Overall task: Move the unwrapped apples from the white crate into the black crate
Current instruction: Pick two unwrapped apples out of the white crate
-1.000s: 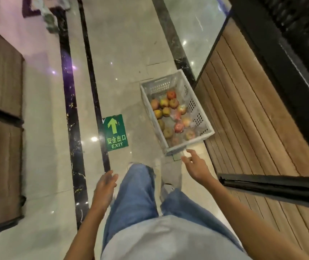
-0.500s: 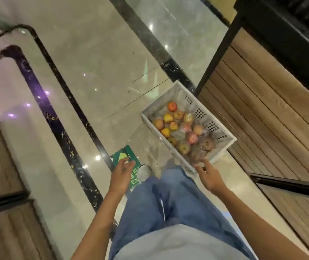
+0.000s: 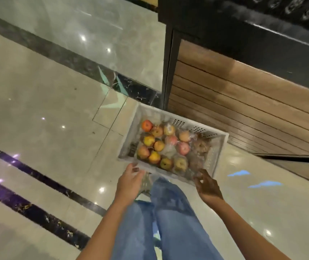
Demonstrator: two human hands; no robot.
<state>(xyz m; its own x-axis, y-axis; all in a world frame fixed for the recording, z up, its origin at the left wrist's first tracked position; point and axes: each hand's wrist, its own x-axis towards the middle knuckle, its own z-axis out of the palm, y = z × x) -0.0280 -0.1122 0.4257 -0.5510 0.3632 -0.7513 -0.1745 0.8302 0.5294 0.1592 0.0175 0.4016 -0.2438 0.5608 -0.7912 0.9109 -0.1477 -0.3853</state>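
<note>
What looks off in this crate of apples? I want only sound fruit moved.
In the white crate, the wrapped items at the right end look brown and dull beside the yellow-red apples on the left, possibly spoiled; blur hides detail. Nothing has spilled. Both the left hand and right hand sit empty at the near rim.

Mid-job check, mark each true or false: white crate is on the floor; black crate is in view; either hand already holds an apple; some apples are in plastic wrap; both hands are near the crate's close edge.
1. The white crate sits on the floor. True.
2. A black crate is in view. False: none shows.
3. One hand already holds an apple. False: the left hand and the right hand are both empty.
4. Some apples are in plastic wrap. True, for example the wrapped apple.
5. Both hands are near the crate's close edge. True.
</note>
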